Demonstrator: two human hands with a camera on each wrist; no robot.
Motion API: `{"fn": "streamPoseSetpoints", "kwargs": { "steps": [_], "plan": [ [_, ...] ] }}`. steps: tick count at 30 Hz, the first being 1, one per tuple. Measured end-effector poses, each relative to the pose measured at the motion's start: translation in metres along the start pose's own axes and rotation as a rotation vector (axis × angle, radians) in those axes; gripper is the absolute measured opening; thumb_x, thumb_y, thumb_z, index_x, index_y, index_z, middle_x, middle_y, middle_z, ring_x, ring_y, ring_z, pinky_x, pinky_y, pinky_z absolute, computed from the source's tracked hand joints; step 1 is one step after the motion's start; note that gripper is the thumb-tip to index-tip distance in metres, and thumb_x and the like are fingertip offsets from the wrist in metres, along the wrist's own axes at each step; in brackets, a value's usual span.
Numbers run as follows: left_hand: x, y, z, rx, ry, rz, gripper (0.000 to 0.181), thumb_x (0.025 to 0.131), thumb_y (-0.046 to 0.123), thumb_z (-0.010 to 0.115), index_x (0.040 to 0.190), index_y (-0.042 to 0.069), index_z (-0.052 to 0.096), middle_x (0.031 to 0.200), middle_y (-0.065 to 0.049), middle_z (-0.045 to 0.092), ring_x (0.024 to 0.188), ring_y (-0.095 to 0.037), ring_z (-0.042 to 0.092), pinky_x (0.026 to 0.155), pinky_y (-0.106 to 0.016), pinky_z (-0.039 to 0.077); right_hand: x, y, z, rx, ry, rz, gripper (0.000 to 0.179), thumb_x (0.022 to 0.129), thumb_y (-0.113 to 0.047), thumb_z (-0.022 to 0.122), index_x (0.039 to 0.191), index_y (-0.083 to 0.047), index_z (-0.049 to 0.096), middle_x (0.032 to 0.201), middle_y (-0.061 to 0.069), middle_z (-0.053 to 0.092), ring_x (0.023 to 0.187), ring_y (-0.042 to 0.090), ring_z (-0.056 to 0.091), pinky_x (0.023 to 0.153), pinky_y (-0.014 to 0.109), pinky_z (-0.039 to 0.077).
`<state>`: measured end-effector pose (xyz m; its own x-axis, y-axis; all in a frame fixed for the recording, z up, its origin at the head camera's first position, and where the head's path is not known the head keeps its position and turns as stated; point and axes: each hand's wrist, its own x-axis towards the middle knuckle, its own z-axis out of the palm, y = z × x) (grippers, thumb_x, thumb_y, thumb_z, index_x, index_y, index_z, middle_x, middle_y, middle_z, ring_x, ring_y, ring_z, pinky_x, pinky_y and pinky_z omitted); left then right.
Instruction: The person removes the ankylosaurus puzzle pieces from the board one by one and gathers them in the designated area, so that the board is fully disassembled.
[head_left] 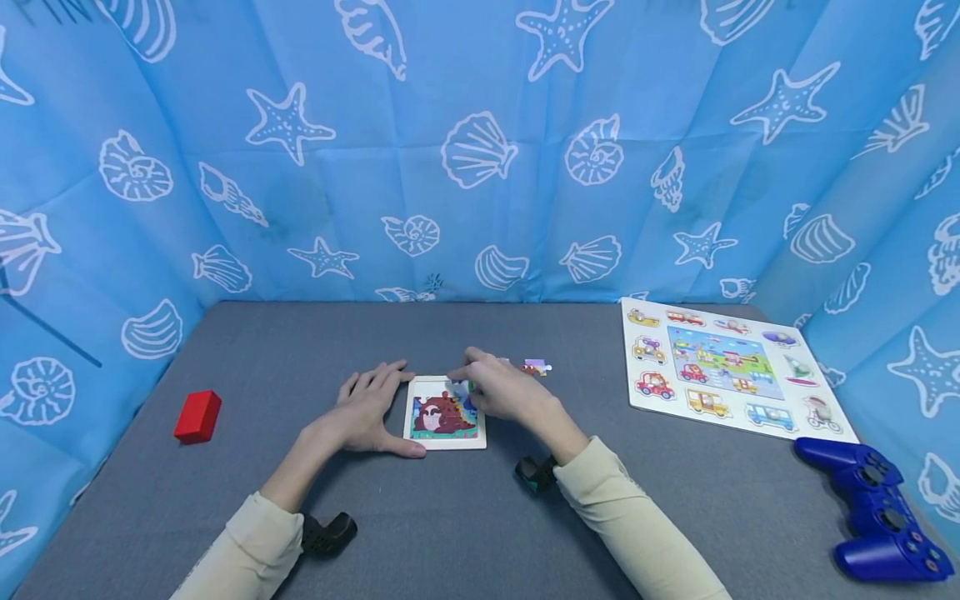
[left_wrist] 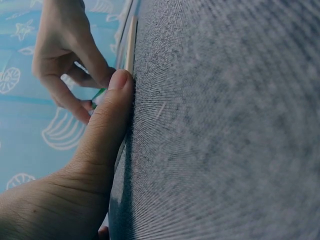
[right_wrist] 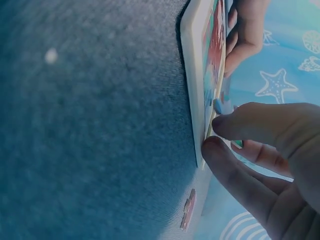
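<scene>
Just under and left of the right hand (head_left: 501, 390), which pinches a small piece (right_wrist: 239, 143), lies the white-framed puzzle (head_left: 444, 419); the left hand (head_left: 367, 411), spread, touches its left edge. A loose piece (head_left: 536, 367) lies right of the pinch.

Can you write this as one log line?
left hand: touches puzzle | right hand: pinches piece | loose piece: on table

The head view is bright and evenly lit, the shell-print curtain (head_left: 480, 208) clear, with soft shadows beneath the cream sleeves (head_left: 630, 525). Both wrist views look dimmer and cooler. In the left one, the gray tablecloth (left_wrist: 225, 125) softens toward the lower right; in the right, it turns blue and blurry, a dark shadow edging the puzzle tray (right_wrist: 194, 82), a white speck (right_wrist: 51, 56) unfocused.
</scene>
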<state>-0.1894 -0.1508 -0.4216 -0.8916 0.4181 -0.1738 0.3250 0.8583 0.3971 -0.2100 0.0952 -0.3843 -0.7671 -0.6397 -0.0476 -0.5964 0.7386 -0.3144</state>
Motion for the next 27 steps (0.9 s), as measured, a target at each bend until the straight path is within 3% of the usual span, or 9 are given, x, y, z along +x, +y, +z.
{"fn": "streamPoseSetpoints", "kwargs": {
  "steps": [8, 14, 21, 27],
  "plan": [
    [-0.001, -0.001, 0.0, -0.003, -0.002, -0.003, 0.117, 0.069, 0.071, 0.083, 0.158, 0.013, 0.033, 0.171, -0.015, 0.02, 0.157, -0.046, 0.018, 0.121, -0.075, 0.011, -0.002, 0.002, -0.003, 0.032, -0.006, 0.016, 0.042, 0.095, -0.007, 0.07, 0.137, -0.009, 0.066, 0.114, 0.01, 0.063, 0.08, 0.012, 0.058, 0.07, 0.027, 0.055],
    [-0.002, 0.0, 0.0, -0.004, 0.005, 0.004, 0.118, 0.068, 0.07, 0.084, 0.158, 0.013, 0.033, 0.17, -0.015, 0.021, 0.156, -0.046, 0.018, 0.121, -0.075, 0.011, -0.005, 0.008, -0.007, 0.037, 0.01, 0.008, 0.04, 0.095, -0.007, 0.069, 0.135, -0.011, 0.068, 0.112, 0.009, 0.063, 0.079, 0.013, 0.056, 0.07, 0.027, 0.049],
    [-0.001, -0.001, 0.001, 0.002, 0.003, 0.002, 0.118, 0.068, 0.072, 0.083, 0.158, 0.014, 0.033, 0.171, -0.015, 0.02, 0.157, -0.046, 0.017, 0.122, -0.074, 0.01, -0.018, 0.023, -0.017, 0.026, 0.052, 0.009, 0.039, 0.095, -0.004, 0.068, 0.133, -0.009, 0.069, 0.104, 0.01, 0.061, 0.073, 0.012, 0.049, 0.061, 0.022, 0.04],
    [-0.001, -0.001, 0.001, 0.001, 0.009, 0.007, 0.119, 0.067, 0.072, 0.083, 0.158, 0.014, 0.033, 0.17, -0.015, 0.021, 0.157, -0.046, 0.017, 0.121, -0.075, 0.011, -0.033, 0.042, -0.023, 0.034, 0.08, 0.037, 0.04, 0.094, -0.004, 0.069, 0.133, -0.008, 0.068, 0.104, 0.01, 0.061, 0.075, 0.012, 0.05, 0.061, 0.023, 0.041]
  ]
}}
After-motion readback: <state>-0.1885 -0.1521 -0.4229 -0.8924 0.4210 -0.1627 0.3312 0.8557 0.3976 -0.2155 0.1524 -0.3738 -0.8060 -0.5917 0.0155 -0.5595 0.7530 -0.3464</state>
